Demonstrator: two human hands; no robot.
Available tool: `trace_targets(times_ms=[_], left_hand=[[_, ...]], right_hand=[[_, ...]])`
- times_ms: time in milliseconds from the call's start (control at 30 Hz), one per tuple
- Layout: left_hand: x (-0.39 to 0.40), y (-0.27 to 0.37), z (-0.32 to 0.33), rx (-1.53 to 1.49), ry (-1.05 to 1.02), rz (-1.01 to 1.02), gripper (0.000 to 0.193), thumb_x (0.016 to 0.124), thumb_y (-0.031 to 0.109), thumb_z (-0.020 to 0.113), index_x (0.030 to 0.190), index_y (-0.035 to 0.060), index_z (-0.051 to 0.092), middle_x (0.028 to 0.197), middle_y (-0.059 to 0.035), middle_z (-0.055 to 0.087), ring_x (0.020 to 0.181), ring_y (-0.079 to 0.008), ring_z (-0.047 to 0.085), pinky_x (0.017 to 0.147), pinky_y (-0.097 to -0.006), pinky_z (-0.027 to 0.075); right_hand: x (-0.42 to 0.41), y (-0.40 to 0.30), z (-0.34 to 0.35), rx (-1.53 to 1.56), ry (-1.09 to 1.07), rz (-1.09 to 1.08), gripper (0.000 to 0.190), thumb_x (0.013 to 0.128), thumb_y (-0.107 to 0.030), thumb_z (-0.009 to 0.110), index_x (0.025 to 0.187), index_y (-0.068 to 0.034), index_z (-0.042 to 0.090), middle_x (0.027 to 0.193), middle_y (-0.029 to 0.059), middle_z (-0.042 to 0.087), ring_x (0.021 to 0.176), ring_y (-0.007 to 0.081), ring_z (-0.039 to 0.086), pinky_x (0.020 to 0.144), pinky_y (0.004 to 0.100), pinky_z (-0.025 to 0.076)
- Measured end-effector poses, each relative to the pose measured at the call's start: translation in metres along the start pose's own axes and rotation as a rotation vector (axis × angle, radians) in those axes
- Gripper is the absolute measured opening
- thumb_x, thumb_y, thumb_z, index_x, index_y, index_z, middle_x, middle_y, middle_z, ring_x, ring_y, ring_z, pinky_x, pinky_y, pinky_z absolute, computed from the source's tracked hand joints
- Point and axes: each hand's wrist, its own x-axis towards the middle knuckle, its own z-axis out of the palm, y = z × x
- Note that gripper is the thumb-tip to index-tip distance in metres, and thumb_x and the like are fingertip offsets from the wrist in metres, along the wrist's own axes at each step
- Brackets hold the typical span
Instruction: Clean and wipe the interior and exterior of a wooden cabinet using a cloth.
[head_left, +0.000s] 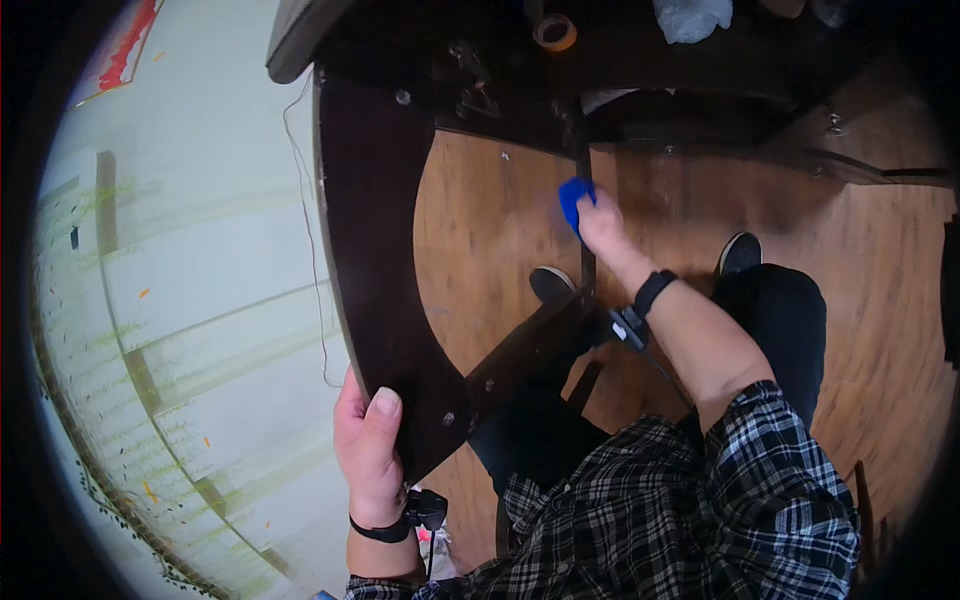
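A dark wooden furniture frame (375, 225) with a curved inner edge stands before me, seen from above. My left hand (371, 442) grips its lower left corner, the thumb on the dark face and the fingers behind the edge. My right hand (602, 221) holds a blue cloth (574, 201) against a narrow dark bar (587, 259) of the frame. A broad dark rail (517, 360) joins that bar to the curved panel. Round metal fittings show on the panel and the rail.
A roll of orange tape (555, 33) and a crumpled clear plastic bag (694, 16) lie on the dark surface at the top. A thin cord (311, 225) hangs along the panel's left edge, beside a pale wall (225, 247). My shoes are on the wood-look floor (480, 247).
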Motion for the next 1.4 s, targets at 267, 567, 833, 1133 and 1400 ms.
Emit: trace_targets(times_ms=[267, 567, 833, 1133, 1400], left_hand=[[-0.014, 0.001, 0.003, -0.015, 0.101, -0.058, 0.072, 0.095, 0.041, 0.076, 0.145, -0.0062, 0.052, 0.137, -0.0154, 0.065, 0.124, -0.0237, 0.063, 0.109, -0.0367, 0.047], [-0.018, 0.009, 0.010, -0.059, 0.094, -0.099, 0.074, 0.093, 0.042, 0.079, 0.143, -0.0068, 0.053, 0.134, -0.0170, 0.067, 0.120, -0.0246, 0.066, 0.108, -0.0373, 0.048], [-0.028, 0.007, 0.005, -0.049, 0.114, -0.140, 0.074, 0.092, 0.041, 0.080, 0.142, -0.0065, 0.054, 0.133, -0.0157, 0.068, 0.119, -0.0225, 0.066, 0.108, -0.0362, 0.047], [-0.035, 0.002, 0.002, -0.057, 0.117, -0.158, 0.075, 0.092, 0.042, 0.080, 0.142, -0.0068, 0.054, 0.135, -0.0150, 0.067, 0.121, -0.0223, 0.065, 0.108, -0.0363, 0.046], [-0.035, -0.019, 0.005, -0.087, 0.036, -0.114, 0.075, 0.094, 0.040, 0.078, 0.146, -0.0069, 0.051, 0.135, -0.0135, 0.067, 0.120, -0.0198, 0.064, 0.107, -0.0338, 0.046]], right_hand=[[0.037, -0.036, -0.010, -0.084, 0.084, -0.027, 0.053, 0.104, -0.038, 0.057, 0.144, -0.003, 0.054, 0.136, 0.0301, 0.063, 0.128, 0.0478, 0.059, 0.107, 0.0497, 0.048], [0.025, 0.018, -0.020, -0.209, -0.040, 0.433, 0.050, 0.107, -0.036, 0.050, 0.144, -0.003, 0.057, 0.135, 0.0275, 0.065, 0.129, 0.0426, 0.061, 0.108, 0.0450, 0.048], [0.071, -0.021, -0.044, 0.425, -0.203, 0.312, 0.063, 0.107, -0.045, 0.059, 0.156, -0.006, 0.048, 0.154, 0.0136, 0.055, 0.138, 0.0234, 0.051, 0.117, 0.0390, 0.035], [0.041, 0.044, -0.025, -0.134, -0.111, 0.309, 0.059, 0.108, -0.042, 0.054, 0.149, 0.001, 0.051, 0.148, 0.0264, 0.059, 0.137, 0.0391, 0.057, 0.112, 0.0422, 0.045], [0.032, -0.091, -0.014, 0.079, 0.197, 0.292, 0.063, 0.103, -0.049, 0.053, 0.141, 0.001, 0.057, 0.141, 0.0294, 0.061, 0.130, 0.0478, 0.059, 0.110, 0.0502, 0.047]])
